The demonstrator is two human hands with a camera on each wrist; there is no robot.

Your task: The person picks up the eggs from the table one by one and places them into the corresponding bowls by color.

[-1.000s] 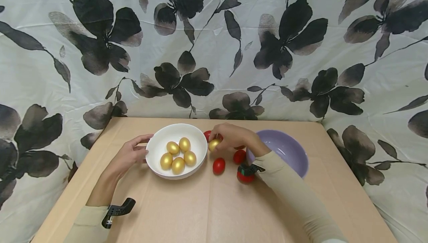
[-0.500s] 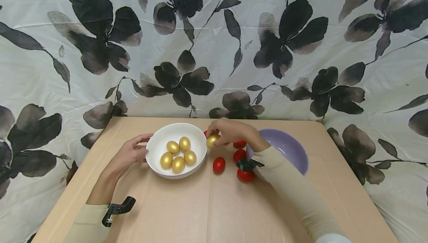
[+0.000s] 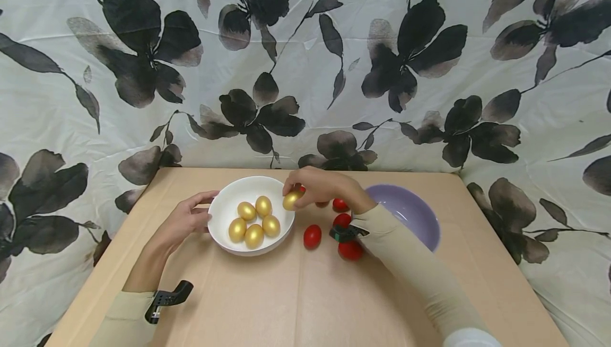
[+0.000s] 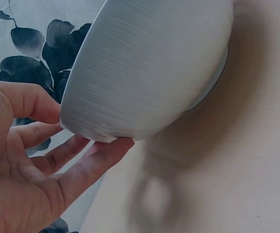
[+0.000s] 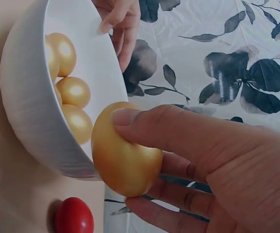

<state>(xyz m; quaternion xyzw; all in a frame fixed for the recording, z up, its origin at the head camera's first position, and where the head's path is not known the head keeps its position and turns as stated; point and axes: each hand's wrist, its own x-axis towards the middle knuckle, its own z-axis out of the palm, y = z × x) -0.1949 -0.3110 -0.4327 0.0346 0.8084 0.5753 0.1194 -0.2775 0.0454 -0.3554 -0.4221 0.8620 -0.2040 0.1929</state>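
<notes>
A white bowl stands on the table with several golden eggs inside. At its left side my left hand holds the rim, and in the left wrist view the fingers touch the bowl's outer wall. My right hand pinches another golden egg between thumb and fingers, just by the bowl's right rim. Several red eggs lie on the table to the right of the bowl, some partly hidden by the right hand and wrist.
A purple bowl stands at the right, partly covered by the right forearm. Behind the wooden table hangs a white cloth with a dark flower print. Each wrist bears a black strap.
My right hand has carried the golden egg leftward, closer to the white bowl's rim, uncovering more of the red eggs behind it. The left hand and both bowls have stayed in place.
</notes>
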